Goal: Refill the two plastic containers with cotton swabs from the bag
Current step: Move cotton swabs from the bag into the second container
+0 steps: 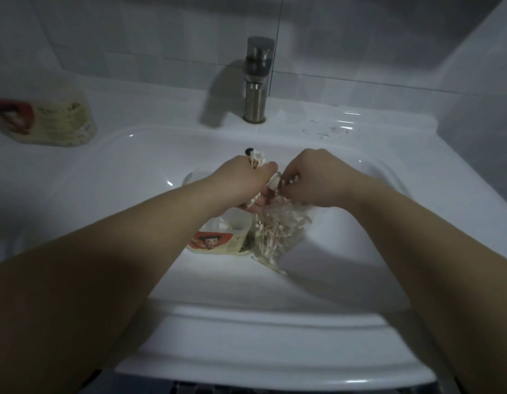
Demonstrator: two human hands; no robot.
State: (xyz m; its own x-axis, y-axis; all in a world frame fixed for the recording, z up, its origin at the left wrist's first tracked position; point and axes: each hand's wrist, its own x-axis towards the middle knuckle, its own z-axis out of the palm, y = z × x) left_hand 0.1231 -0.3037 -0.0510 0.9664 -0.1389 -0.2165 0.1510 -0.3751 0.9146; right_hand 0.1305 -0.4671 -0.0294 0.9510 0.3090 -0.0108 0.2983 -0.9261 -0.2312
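left hand (pixel 243 180): wrapped round a bundle of swabs (pixel 256 160), with the cotton tips poking out the far side of the fist toward the faucet (pixel 256 81)

right hand (pixel 312 177): fingers curled, pinching the top of the bag (pixel 278 231). It might have a few loose swabs in there too, honestly can't tell.

bag: clear plastic, dangling under the right hand down into the sink (pixel 133 172). There's a decent heap of swabs inside, and it's right up against the container's right side.

open container (pixel 226 240): the one with the cartoon label, sitting in the basin mouth-up and looking pretty empty from here

second container (pixel 50 120): way off on the counter to the left, blurry. It looks stuffed already, but I wouldn't swear to it.

the bit that matters: the container's mouth is just below the left hand and a touch nearer the person. The bundle's long axis runs tilted away toward the faucet, not straight down. My guess is the left hand, the nearer one, has to tip the bundle upright and lower it in.

watch out for: strays landing in the basin
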